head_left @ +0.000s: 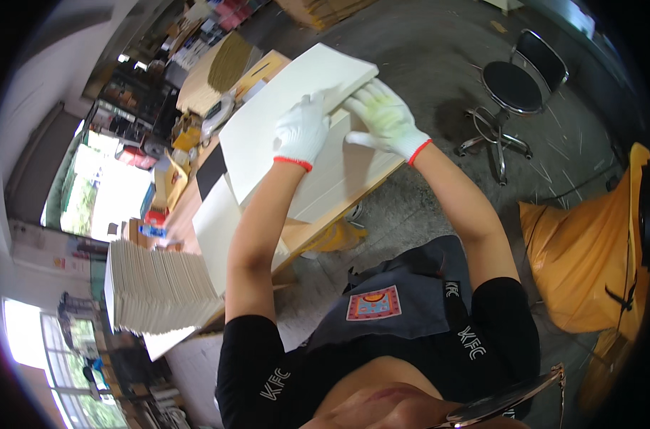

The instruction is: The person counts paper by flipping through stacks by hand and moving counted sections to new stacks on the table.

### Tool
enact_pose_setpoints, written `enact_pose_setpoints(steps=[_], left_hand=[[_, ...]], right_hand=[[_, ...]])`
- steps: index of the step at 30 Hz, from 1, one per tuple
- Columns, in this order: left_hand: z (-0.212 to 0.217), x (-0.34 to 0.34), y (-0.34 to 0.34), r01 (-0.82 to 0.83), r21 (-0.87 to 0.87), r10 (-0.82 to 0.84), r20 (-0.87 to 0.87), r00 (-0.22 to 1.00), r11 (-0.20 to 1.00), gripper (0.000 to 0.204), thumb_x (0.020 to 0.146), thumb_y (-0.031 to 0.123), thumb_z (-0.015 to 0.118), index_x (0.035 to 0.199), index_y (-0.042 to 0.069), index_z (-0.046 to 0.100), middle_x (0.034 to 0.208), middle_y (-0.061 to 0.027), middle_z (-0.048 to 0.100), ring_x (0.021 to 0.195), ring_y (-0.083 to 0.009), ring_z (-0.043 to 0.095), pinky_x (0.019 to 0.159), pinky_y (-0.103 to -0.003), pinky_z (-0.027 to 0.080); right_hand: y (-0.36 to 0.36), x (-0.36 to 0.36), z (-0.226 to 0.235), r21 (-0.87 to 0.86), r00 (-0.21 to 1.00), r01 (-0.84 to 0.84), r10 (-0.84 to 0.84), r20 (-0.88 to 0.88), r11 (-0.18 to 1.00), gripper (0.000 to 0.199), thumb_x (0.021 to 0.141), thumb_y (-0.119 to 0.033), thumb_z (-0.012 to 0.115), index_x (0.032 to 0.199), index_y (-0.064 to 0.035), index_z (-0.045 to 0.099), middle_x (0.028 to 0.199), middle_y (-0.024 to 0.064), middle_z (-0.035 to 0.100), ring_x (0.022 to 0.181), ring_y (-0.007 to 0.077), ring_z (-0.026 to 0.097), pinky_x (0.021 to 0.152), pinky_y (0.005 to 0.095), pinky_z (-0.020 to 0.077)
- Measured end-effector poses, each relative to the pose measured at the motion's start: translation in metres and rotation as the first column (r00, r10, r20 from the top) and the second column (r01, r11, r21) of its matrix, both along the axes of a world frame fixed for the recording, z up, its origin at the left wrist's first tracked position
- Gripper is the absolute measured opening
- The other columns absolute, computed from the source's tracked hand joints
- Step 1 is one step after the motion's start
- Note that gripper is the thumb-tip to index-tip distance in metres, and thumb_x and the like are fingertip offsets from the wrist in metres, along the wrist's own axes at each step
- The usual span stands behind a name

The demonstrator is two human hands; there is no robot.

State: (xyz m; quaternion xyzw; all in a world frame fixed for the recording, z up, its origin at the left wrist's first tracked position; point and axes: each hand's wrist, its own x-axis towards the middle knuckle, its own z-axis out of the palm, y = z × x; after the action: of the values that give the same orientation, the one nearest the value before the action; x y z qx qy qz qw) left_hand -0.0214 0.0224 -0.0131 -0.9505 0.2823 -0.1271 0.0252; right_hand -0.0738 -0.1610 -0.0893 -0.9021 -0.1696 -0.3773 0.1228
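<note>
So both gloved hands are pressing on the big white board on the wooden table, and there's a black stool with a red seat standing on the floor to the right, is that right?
Not quite. The head view shows the stool has a black seat, not a red one. The rest holds: the left hand and right hand, both in white gloves, rest on the big white board on the wooden table.

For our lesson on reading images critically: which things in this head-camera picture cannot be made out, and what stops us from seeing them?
- Fingertips of the left hand and right hand: head view, gloves cover them and they curl over the white board.
- Table top: mostly covered by boards.
- Shelf clutter: too small, bent by the fisheye rim.
- Card stack: its base is hidden in shadow.
- Orange bag: contents hidden; cut by the dark rim.
</note>
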Motion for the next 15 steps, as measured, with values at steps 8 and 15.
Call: enact_pose_setpoints(steps=[8, 15], left_hand=[[0.091, 0.024, 0.087, 0.076, -0.791, 0.062, 0.143, 0.988, 0.608, 0.027, 0.089, 0.025, 0.071, 0.1, 0.001, 0.071, 0.076, -0.009, 0.067, 0.07, -0.0167, 0.062, 0.068, -0.034, 0.049], [0.091, 0.034, 0.26, 0.255, -0.913, -0.037, 0.282, 0.959, -0.319, 0.025, 0.094, 0.008, 0.064, 0.117, -0.002, 0.064, 0.105, -0.0104, 0.07, 0.089, -0.0212, 0.067, 0.079, -0.035, 0.055]], right_hand=[[0.0, -0.001, 0.004, -0.026, 0.996, -0.063, 0.064, 0.054, 0.998, 0.063, 0.077, -0.041, 0.076, 0.131, -0.014, 0.058, 0.133, 0.0087, 0.056, 0.128, 0.0301, 0.049, 0.115, 0.0431, 0.0352], [0.013, -0.006, 0.022, -0.113, 0.993, 0.021, -0.033, -0.11, 0.993, 0.073, 0.084, -0.056, 0.067, 0.14, -0.0114, 0.053, 0.145, 0.0135, 0.051, 0.138, 0.0325, 0.044, 0.121, 0.0466, 0.0272]])
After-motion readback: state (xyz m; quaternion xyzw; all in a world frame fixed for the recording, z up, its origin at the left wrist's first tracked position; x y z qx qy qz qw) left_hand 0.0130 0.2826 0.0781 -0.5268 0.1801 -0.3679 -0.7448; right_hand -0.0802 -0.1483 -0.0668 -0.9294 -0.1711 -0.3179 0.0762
